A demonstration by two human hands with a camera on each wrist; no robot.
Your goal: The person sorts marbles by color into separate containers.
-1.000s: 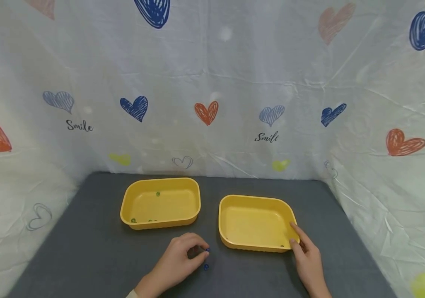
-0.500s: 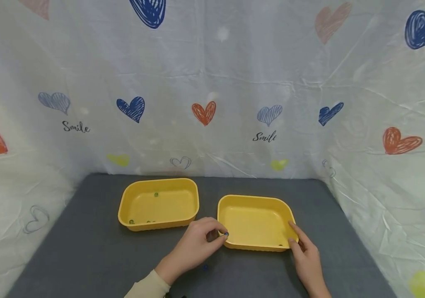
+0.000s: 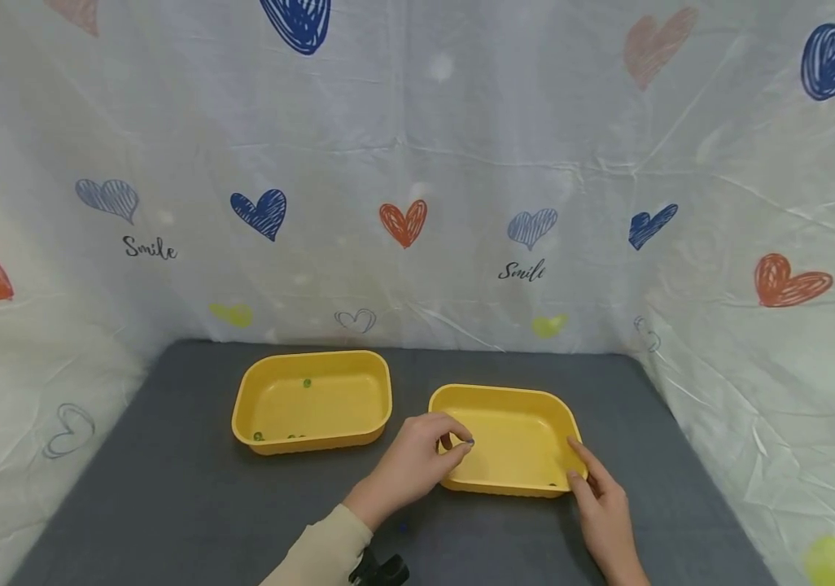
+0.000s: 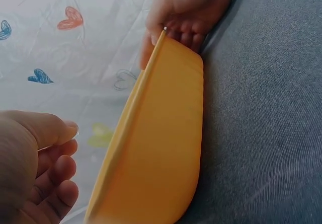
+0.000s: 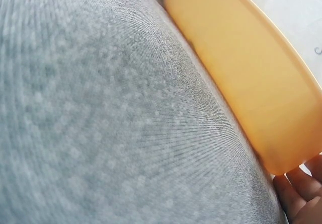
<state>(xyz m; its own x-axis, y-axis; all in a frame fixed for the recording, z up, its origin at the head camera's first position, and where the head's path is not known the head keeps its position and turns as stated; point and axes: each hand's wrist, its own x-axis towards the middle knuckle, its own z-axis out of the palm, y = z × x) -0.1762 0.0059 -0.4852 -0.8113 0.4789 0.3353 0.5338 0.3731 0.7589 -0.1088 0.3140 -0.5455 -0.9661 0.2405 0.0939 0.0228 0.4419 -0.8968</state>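
Note:
Over the left part of the right-hand yellow tray [image 3: 513,443], my left hand [image 3: 417,456] pinches a small blue marble [image 3: 470,442] between thumb and index finger. The left wrist view shows that thumb above loosely curled fingers, beside the tray's wall [image 4: 166,133]; the marble is hard to make out there. My right hand [image 3: 604,509] grips the same tray at its near right corner, thumb and fingers about the rim. A small dark marble [image 3: 553,485] lies inside near that corner. Another blue marble [image 3: 403,528] sits on the dark cloth in front.
A second yellow tray [image 3: 337,399] stands to the left, with several green marbles [image 3: 307,382] in it. Dark grey cloth [image 3: 190,505] covers the table. A white curtain [image 3: 461,171] with printed hearts hangs behind and at the sides.
My left hand has picked up a blue marble from the cloth and carried it right and away from me, over the right tray. My right hand stays at the tray's corner.

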